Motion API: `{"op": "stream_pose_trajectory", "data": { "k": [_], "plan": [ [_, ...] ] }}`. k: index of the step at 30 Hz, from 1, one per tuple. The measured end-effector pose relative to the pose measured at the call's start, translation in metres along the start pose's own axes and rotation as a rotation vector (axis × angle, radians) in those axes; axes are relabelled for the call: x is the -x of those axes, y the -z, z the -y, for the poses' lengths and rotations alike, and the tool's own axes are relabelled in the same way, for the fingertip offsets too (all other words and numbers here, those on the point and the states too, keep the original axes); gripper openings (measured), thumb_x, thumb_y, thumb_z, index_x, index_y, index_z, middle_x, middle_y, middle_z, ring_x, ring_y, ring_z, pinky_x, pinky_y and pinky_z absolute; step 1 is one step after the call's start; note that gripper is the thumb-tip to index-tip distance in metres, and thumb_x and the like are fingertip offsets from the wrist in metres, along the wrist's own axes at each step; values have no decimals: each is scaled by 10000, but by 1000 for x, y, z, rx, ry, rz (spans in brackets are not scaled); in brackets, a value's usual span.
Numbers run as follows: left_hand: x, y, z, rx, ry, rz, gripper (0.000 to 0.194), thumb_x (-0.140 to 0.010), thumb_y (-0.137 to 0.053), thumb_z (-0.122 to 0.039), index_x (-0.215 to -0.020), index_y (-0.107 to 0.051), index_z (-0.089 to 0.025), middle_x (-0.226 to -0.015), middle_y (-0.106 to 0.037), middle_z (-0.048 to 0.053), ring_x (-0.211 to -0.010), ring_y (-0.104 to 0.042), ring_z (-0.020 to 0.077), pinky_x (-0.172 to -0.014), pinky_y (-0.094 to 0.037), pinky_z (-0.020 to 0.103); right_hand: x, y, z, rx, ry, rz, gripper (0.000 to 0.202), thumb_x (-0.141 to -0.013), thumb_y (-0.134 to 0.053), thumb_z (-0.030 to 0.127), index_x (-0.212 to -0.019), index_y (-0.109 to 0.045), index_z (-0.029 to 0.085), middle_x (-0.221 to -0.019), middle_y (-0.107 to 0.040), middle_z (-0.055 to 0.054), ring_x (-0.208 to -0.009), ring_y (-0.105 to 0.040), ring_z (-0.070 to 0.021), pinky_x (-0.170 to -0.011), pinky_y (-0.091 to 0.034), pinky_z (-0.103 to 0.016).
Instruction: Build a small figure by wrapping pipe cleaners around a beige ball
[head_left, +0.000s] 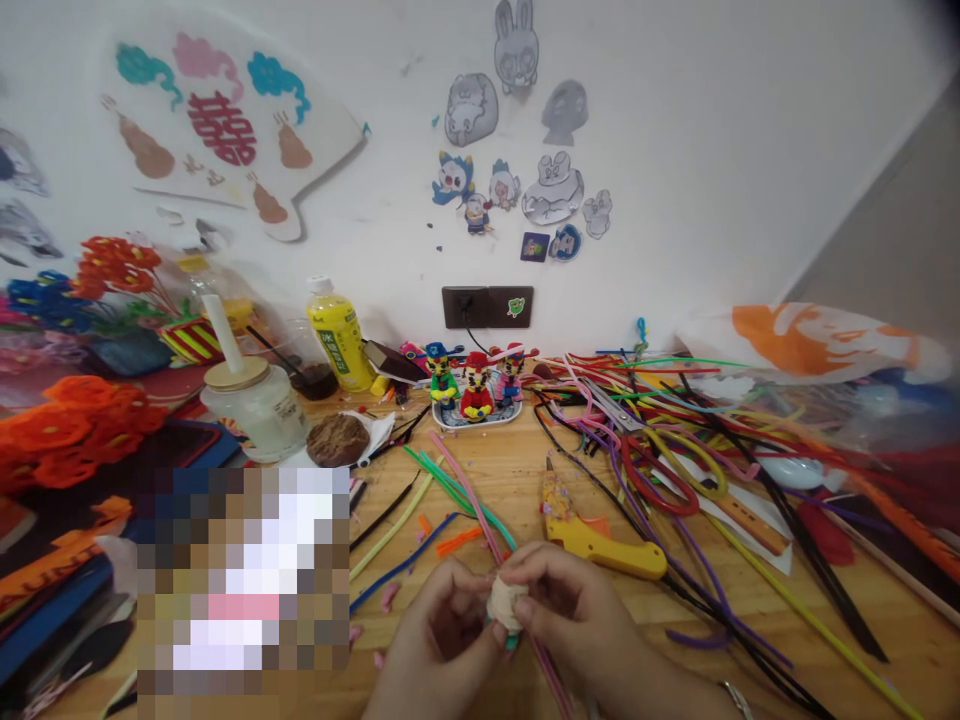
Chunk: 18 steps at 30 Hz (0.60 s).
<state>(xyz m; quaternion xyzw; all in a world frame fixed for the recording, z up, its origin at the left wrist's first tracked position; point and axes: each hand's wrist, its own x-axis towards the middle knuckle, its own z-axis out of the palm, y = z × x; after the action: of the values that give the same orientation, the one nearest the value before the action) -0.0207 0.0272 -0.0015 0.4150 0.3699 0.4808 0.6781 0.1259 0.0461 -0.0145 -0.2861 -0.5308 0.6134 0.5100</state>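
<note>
My left hand (457,635) and my right hand (574,610) meet low in the middle of the head view. Between their fingertips sits a small cream rounded piece (508,600) with a bit of green at its lower edge; the fingers cover part of it. Both hands are closed on it. Under the hands run pink pipe cleaners (469,490), with green pipe cleaners (442,485) beside them. Just right of my right hand lies a yellow hot glue gun (619,555), its nozzle pointing away from me.
Three small figures stand on a tray (480,418) at the back. Red-handled scissors (660,478) lie among many pipe cleaners on the right. A glass jar (259,410), a yellow bottle (337,335) and orange flowers (67,430) crowd the left. A blurred patch hides the lower left.
</note>
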Motion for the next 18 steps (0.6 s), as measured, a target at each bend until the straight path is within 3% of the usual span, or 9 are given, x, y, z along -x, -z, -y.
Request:
{"op": "stream_pose_trajectory", "data": {
  "k": [9,18],
  "plan": [
    [1,0,-2,53,25,8,201,-657,-713,-234,-749,-547,-171,-714,-665,-9,-670,-582,120,-599,-443,243,0,5,-4,23,-21,9,155,-747,-639,323,-851,-640,209,-807,-579,-17,-738,-550,-145,-660,-433,-265],
    [-2,-2,-2,13,20,-30,231,-624,-735,-254,-696,-537,-158,-610,-651,-24,-560,-562,93,-538,-425,213,3,1,-4,133,-36,-23,191,-744,-629,365,-836,-630,198,-785,-569,-18,-720,-540,-158,-661,-432,-289]
  ]
}}
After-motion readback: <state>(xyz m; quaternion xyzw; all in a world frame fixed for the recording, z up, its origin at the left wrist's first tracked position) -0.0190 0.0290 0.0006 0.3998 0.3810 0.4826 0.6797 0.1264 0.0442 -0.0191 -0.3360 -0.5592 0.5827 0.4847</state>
